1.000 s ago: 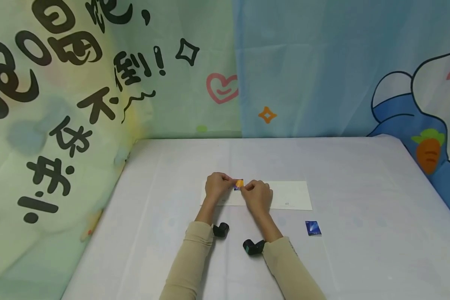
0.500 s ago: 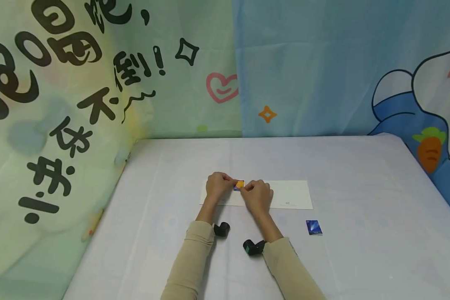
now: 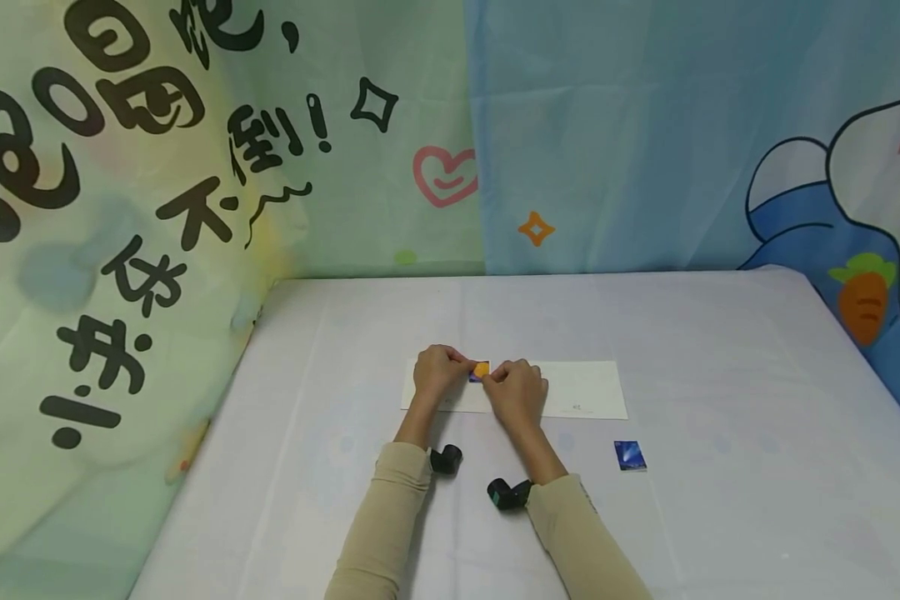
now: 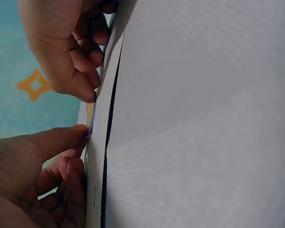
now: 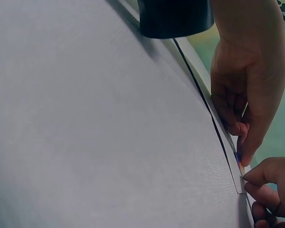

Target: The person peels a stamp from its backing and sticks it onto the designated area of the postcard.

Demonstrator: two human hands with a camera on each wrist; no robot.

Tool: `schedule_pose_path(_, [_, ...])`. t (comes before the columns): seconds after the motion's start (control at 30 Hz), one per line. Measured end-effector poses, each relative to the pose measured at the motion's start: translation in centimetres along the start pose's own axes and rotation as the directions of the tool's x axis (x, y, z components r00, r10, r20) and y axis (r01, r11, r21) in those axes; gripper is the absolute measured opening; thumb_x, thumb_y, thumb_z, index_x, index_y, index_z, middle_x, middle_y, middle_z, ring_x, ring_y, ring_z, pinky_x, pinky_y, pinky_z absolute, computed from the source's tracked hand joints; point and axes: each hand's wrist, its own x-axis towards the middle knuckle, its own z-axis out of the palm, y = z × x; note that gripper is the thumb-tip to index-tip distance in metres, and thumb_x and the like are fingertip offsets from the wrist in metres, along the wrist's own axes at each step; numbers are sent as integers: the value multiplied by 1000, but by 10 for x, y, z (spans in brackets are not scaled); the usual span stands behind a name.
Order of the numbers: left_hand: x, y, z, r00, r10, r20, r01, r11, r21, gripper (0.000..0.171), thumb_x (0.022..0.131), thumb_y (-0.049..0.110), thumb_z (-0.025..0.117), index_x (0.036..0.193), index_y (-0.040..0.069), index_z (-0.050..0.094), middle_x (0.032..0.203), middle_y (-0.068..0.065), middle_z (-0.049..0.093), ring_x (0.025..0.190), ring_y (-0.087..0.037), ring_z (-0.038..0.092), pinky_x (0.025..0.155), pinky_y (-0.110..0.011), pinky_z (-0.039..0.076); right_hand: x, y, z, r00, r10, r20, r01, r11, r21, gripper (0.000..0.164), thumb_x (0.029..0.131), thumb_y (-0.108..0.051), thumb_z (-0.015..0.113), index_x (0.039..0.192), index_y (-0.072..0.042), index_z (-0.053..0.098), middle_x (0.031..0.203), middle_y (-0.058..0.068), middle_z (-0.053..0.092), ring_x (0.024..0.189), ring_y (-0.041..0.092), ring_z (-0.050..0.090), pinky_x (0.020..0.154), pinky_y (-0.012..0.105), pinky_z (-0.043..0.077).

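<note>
A small square picture card [image 3: 482,370], blue with an orange patch, lies close over a long white paper strip [image 3: 581,387]. My left hand [image 3: 437,371] pinches it at its left edge with thumb and fingertips. My right hand [image 3: 520,393] pinches it from the right, its remaining fingers curled inward. In the left wrist view the card [image 4: 90,116] appears as a thin edge between the thumb of my left hand [image 4: 33,171] and the fingertips of my right hand [image 4: 66,47]. The right wrist view shows both hands meeting at the strip's far portion.
A second small card [image 3: 630,456], dark blue, lies on the white tablecloth [image 3: 720,517] to the right of my right forearm. Black wrist cameras [image 3: 447,460] sit on both wrists. A printed curtain [image 3: 622,142] rises behind the table.
</note>
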Motion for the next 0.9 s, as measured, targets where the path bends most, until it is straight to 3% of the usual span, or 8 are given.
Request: schedule_pose_path(0.9, [0, 3, 1, 1000, 9, -1, -9, 999, 46, 23, 74, 30, 77, 69, 9, 70, 60, 2, 59, 52, -11, 47, 47, -24, 33, -2, 2, 0, 999, -48, -15, 47, 998, -30, 25, 77, -20, 69, 57, -10, 59, 72, 6, 52, 77, 28, 48, 73, 42, 32])
